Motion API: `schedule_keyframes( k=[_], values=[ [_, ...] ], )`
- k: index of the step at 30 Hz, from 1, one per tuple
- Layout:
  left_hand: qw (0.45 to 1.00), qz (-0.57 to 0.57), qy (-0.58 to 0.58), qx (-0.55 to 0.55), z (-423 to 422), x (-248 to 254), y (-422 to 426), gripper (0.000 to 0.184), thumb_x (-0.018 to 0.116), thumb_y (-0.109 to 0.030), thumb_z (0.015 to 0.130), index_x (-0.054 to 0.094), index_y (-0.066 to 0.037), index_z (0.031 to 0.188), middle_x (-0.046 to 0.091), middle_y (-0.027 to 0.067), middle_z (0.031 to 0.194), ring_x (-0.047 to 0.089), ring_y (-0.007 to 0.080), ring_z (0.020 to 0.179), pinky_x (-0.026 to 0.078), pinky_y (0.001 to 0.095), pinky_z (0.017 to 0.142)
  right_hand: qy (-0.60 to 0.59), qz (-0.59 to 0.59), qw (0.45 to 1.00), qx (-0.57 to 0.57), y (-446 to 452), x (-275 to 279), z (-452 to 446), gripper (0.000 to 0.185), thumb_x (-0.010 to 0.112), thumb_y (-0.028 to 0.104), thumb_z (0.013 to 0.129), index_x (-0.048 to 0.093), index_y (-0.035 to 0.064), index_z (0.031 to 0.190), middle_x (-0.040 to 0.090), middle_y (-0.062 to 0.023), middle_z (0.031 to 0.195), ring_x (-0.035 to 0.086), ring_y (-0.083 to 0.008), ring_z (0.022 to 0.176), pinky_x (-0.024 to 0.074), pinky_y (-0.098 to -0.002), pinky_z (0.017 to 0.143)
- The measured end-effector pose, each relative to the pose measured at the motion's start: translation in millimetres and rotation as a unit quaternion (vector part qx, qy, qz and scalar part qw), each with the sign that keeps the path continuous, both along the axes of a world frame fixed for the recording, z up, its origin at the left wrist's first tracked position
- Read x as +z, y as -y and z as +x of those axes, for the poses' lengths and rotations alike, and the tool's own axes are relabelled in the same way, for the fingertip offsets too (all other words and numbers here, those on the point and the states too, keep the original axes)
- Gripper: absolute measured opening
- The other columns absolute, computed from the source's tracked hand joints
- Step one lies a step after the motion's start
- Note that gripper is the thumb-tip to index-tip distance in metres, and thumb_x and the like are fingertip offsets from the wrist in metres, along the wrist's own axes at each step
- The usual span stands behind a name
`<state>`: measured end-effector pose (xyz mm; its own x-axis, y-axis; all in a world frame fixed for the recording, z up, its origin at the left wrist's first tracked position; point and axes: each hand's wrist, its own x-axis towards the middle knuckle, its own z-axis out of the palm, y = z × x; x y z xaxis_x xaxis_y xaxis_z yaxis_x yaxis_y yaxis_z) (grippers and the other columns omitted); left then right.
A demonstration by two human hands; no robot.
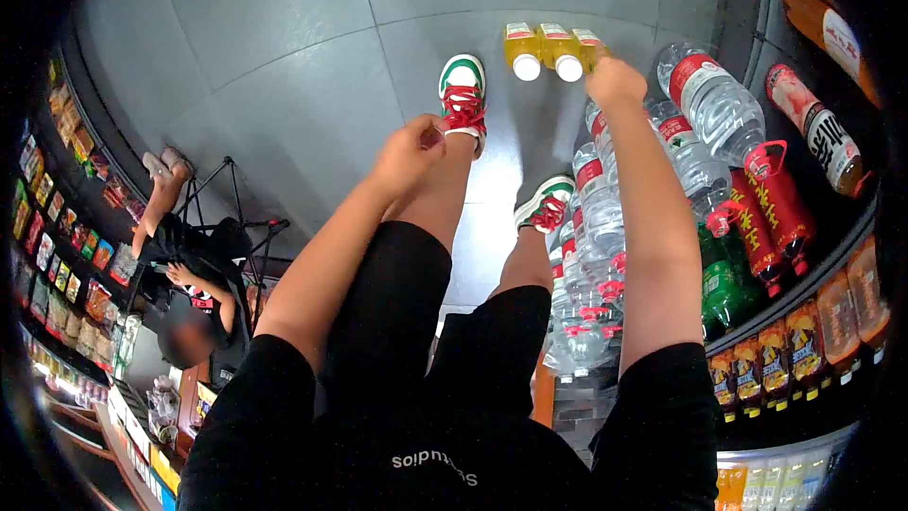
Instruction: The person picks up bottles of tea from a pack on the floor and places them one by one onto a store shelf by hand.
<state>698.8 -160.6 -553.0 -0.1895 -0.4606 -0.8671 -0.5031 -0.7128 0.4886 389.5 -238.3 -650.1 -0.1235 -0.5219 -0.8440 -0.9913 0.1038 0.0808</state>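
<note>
Three bottles of yellow drink stand in a row on the floor ahead; the left bottle [521, 45] and the middle bottle [558, 45] show white caps. At the row's right end, my right hand [617, 83] is closed around the upper part of the third yellow drink bottle [587, 39], hiding its cap. My left hand [412, 149] hangs over my leg, close to a green, white and red shoe [462, 95]. Its fingers are curled in, and I see nothing held in them.
Large clear water bottles [705, 85] with red caps stand in rows at the right. Beside them are red bottles [777, 203], green bottles [724, 289] and a drinks shelf [757, 360]. Leftward, a person [199, 274] sits near a black folding frame [236, 213] and snack shelves [71, 237].
</note>
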Motion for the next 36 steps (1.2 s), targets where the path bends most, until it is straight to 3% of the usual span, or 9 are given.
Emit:
schedule_keyframes(
  k=[5,12,14,22,26,28,30,32,36],
  values=[
    [0.998,-0.045,-0.009,-0.053,-31.8,47.5,20.4,0.028,0.062,-0.01,0.074,0.055,-0.005,0.101,0.059,0.0088,0.084,0.058,0.0176,0.076,0.047,0.03,0.07,0.022,-0.045,0.994,-0.101,2.8,92.5,-6.1,0.038,0.056,0.037,0.073,0.065,0.0042,0.089,0.063,-0.0194,0.092,0.061,-0.0329,0.087,0.0487,-0.0424,0.074],
    [0.91,-0.346,-0.09,-0.21,-113.8,166.6,30.4,0.052,0.071,-0.019,0.065,0.05,-0.01,0.112,0.052,0.0091,0.113,0.053,0.0261,0.102,0.045,0.0353,0.082,0.19,-0.042,0.954,-0.227,-35.4,307.1,-45.7,0.043,0.062,0.036,0.066,0.065,0.0047,0.095,0.063,-0.0218,0.083,0.061,-0.0361,0.081,0.0474,-0.0411,0.071],
    [0.882,-0.371,-0.144,-0.252,-143.0,220.5,21.8,0.069,0.077,-0.023,0.058,0.045,-0.009,0.117,0.047,0.0126,0.12,0.048,0.0294,0.109,0.04,0.0377,0.09,0.236,-0.005,0.931,-0.28,-60.1,369.7,-57.7,0.041,0.065,0.026,0.066,0.064,0.002,0.099,0.066,-0.0161,0.082,0.063,-0.0193,0.075,0.0467,-0.0313,0.07],
    [0.853,-0.301,-0.259,-0.34,-221.4,405.2,-94.1,0.073,0.076,-0.03,0.058,0.042,-0.002,0.117,0.057,0.0178,0.1,0.058,0.0344,0.091,0.047,0.0378,0.079,0.412,-0.138,0.874,-0.218,-207.9,585.1,-128.1,0.036,0.068,0.029,0.07,0.064,0.002,0.094,0.064,-0.0124,0.075,0.062,-0.0162,0.068,0.0477,-0.0287,0.065],
    [0.837,-0.269,-0.361,-0.311,-256.9,476.6,-155.3,0.071,0.075,-0.029,0.06,0.043,-0.005,0.119,0.059,0.0155,0.103,0.059,0.0281,0.096,0.046,0.0352,0.081,0.508,-0.161,0.739,-0.412,-294.6,678.1,-152.4,0.039,0.072,0.014,0.072,0.056,0.0037,0.106,0.06,-0.0025,0.09,0.056,-0.0091,0.084,0.0467,-0.0249,0.072],
    [0.816,-0.287,-0.386,-0.321,-278.6,515.4,-173.4,0.071,0.077,-0.027,0.06,0.043,-0.004,0.118,0.058,0.0145,0.103,0.058,0.0256,0.098,0.045,0.034,0.083,0.519,-0.299,0.678,-0.426,-341.5,714.9,-156.4,0.047,0.075,0.012,0.067,0.054,0.0052,0.109,0.058,-0.002,0.094,0.055,-0.0082,0.084,0.0467,-0.0231,0.071],
    [0.785,-0.289,-0.422,-0.35,-305.8,544.2,-185.4,0.072,0.078,-0.025,0.058,0.043,-0.003,0.117,0.058,0.014,0.103,0.058,0.0238,0.098,0.044,0.0333,0.084,0.33,-0.435,0.781,-0.304,-378.1,759.1,-159.2,0.06,0.082,0.015,0.056,0.055,0.0067,0.11,0.055,-0.0015,0.1,0.055,-0.0074,0.085,0.0466,-0.0213,0.068],
    [0.737,-0.337,-0.463,-0.36,-333.4,573.1,-203.3,0.073,0.079,-0.025,0.058,0.043,-0.003,0.117,0.057,0.0144,0.104,0.058,0.0246,0.098,0.045,0.0337,0.083,0.318,-0.462,0.75,-0.351,-417.7,792.9,-154.9,0.062,0.081,0.026,0.057,0.054,0.0041,0.108,0.058,-0.0088,0.101,0.057,-0.0211,0.092,0.0457,-0.0312,0.079],
    [0.629,-0.376,-0.506,-0.455,-384.3,634.1,-217.3,0.071,0.077,-0.023,0.057,0.041,-0.002,0.115,0.056,0.0167,0.103,0.057,0.0296,0.096,0.046,0.0358,0.081,0.272,-0.606,0.653,-0.362,-468.2,819.6,-155.9,0.056,0.081,0.02,0.058,0.055,0.0033,0.105,0.06,-0.0082,0.095,0.058,-0.0175,0.09,0.0452,-0.0306,0.079]
  ],
)
